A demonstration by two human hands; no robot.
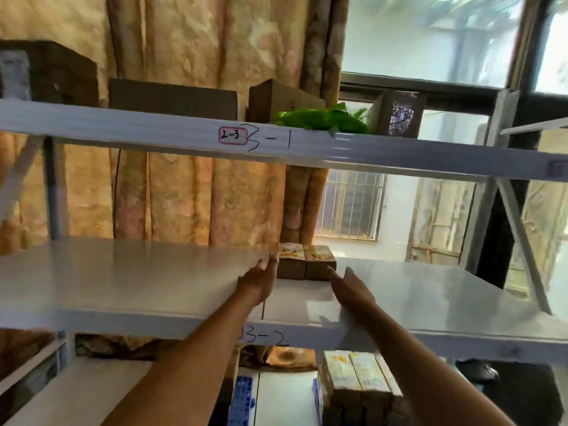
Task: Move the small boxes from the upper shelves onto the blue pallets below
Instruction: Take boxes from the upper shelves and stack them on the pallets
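- Two small brown cardboard boxes (306, 262) sit side by side, touching, on the white metal shelf (138, 278), within reach.
- Left hand (260, 279) and right hand (350, 285), fingers straight, holding nothing, flank the pair to clamp both together.
- Blue pallets (244, 395) lie below.

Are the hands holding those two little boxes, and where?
Not yet. The left hand lies flat beside the left side of the two small brown cardboard boxes on the white shelf. The right hand reaches near their right side, fingers straight.
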